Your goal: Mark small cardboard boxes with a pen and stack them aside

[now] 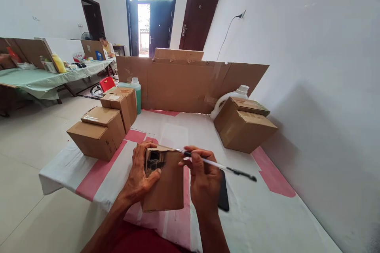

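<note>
Small brown carton (164, 182), perhaps black-smudged

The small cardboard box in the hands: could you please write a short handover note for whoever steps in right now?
Left hand: grips the small cardboard box by its left side, thumb over its open end, box raised off the table.
Right hand: holds a pen, tip at the box's top edge.
Around: a black phone lies on the table under the right hand; three closed boxes stand at left, a larger closed box at right, with a white jug behind it.
Done: the box is in hand and its end is open.
Left: cannot tell; no pen mark is visible.
</note>
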The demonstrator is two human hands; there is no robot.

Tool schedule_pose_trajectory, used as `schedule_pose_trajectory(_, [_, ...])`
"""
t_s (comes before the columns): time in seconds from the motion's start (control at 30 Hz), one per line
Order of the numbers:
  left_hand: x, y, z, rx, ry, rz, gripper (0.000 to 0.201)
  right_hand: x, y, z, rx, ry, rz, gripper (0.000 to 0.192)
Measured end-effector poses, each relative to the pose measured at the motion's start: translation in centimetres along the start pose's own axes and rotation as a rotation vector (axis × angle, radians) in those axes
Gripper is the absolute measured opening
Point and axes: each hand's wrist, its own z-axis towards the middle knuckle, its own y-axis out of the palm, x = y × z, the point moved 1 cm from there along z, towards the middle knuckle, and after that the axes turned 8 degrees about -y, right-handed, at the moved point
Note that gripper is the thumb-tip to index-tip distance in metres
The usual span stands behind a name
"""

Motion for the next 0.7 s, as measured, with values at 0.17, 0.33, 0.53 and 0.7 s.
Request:
schedule_pose_trajectory(0.17, [-1.5,-0.8,0.3,-0.002,-0.072,-0.046,0.054,3.2,-5.3,2.5,-0.169,0.144,-0.627,0.029])
schedule_pose_trajectory(0.33, [-2.6,-1.3,0.7,0.004,-0.073,-0.034,0.056,7.9,-8.4,-0.4,-0.318,0.310,-1.046,0.027])
schedule_pose_trajectory(0.53, [-2.4,-1.0,0.5,0.022,-0.069,-0.025,0.057,8.9,-8.2,-2.5,-0.327,0.460,-1.317,0.013])
schedule_pose_trajectory(0.7, [-1.9,-0.8,0.3,0.044,-0.065,-0.012,0.054,7.6,-12.0,-1.4,-0.140,0.542,-1.511,0.038])
